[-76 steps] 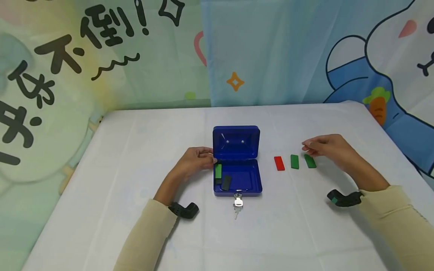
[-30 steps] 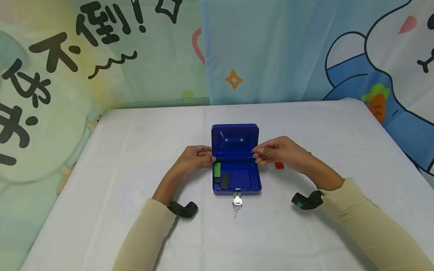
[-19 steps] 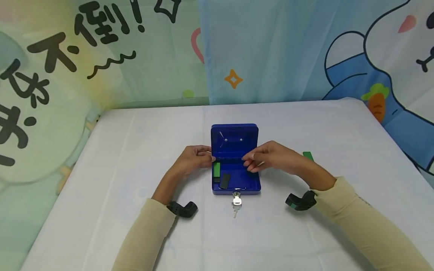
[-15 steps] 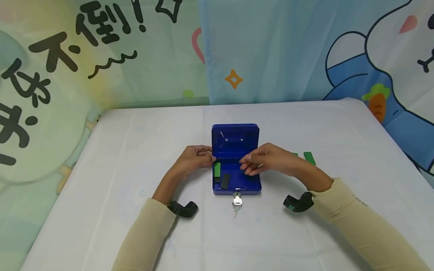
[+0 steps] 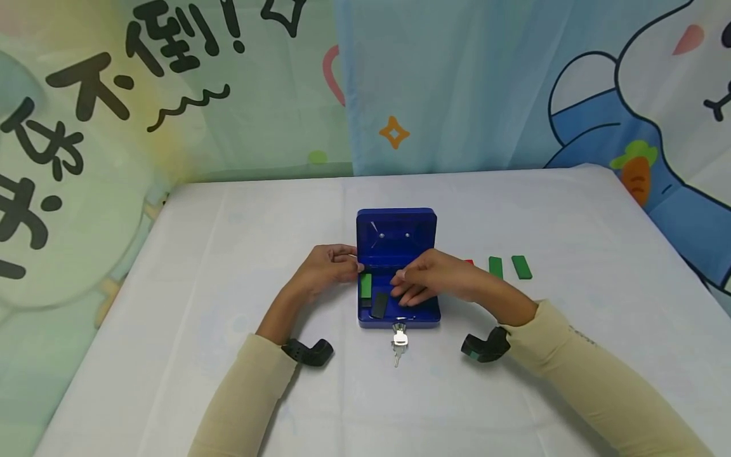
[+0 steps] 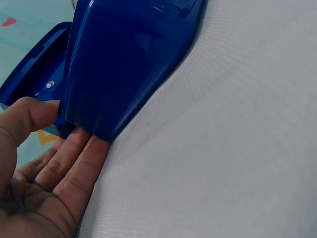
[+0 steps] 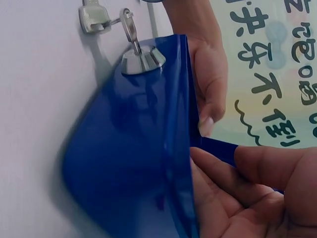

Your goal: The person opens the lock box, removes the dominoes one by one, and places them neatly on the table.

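In the head view the right hand hides part of the blue box's inside and nearly all of a red piece; the right wrist view loses some of its fingertips behind the box wall, so whether they pinch anything cannot be told. The left hand's farther fingertips vanish at the box's side. The sleeves, printed rabbit and lettering are cut off by the head view's edges.

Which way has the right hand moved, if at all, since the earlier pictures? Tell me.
Yes: the right hand has moved left, from right of the box to over its open interior.
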Available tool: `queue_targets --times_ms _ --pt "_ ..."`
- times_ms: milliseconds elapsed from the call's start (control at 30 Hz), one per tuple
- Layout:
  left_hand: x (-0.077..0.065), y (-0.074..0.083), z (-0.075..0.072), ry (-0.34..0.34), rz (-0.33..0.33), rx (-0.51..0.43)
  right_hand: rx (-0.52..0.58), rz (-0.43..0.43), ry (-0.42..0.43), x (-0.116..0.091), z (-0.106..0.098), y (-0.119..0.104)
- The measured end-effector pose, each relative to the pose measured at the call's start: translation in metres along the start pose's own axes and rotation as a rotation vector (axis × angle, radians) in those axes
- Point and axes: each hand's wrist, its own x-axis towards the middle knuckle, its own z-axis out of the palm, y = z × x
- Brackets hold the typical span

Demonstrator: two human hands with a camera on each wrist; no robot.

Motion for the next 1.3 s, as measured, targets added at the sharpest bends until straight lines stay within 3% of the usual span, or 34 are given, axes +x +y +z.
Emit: queue_targets --times_ms 400,967,1300 --pt "-0.001 0.001 0.0 -0.006 0.005 -0.006 -0.069 0.019 0.007 0.01 0.01 -0.005" --pt "-0.001 0.001 -0.001 -0.004 0.01 -0.005 -0.215 -0.01 0.121 0.018 0.019 -0.009" --pt "0.0 -0.001 -0.001 -0.006 0.012 0.019 -0.324 -0.06 0.016 0.018 0.021 -0.006"
